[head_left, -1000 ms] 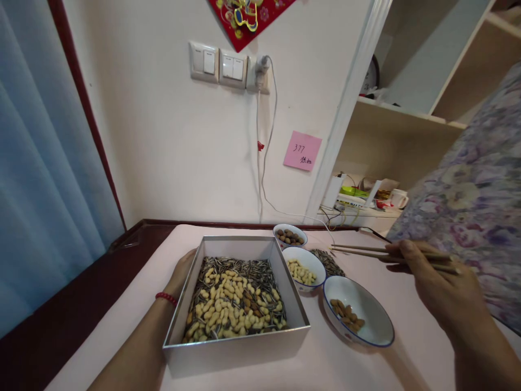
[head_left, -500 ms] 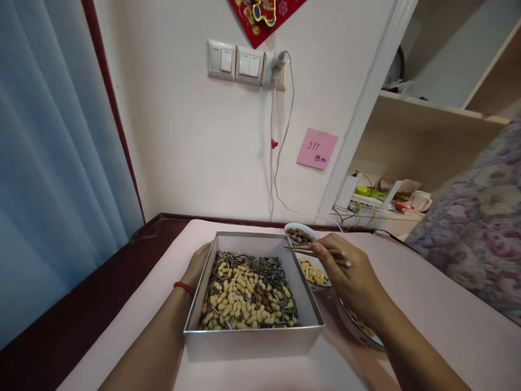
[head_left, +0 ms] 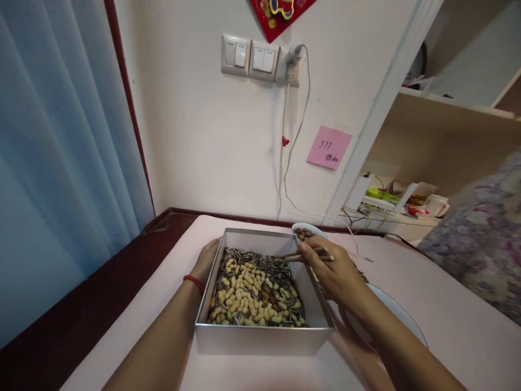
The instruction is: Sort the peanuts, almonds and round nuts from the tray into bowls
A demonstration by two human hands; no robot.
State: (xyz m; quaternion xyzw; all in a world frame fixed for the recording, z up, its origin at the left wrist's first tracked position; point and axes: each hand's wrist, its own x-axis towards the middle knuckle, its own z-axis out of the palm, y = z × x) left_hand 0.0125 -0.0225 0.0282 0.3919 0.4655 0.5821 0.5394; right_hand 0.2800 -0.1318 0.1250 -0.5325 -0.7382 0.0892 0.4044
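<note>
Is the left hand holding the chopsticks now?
No, the right hand holds the chopsticks, tips inside the box, while the left hand is at the box's left side.

The surface (head_left: 93,315) is dark red-brown wood, bare to the left of the box and mostly spread with a pale pink cover (head_left: 450,307). The silver-grey box (head_left: 264,340) sits on this cover. Behind the box and to its right stands a small bowl (head_left: 312,227) of brown nuts; just right of the box is a large bowl (head_left: 399,315), partly hidden. Between those bowls, dark seeds (head_left: 361,272) peek out, and farther back, right of the box, a thin cable (head_left: 357,251) trails onto the cover.
</note>
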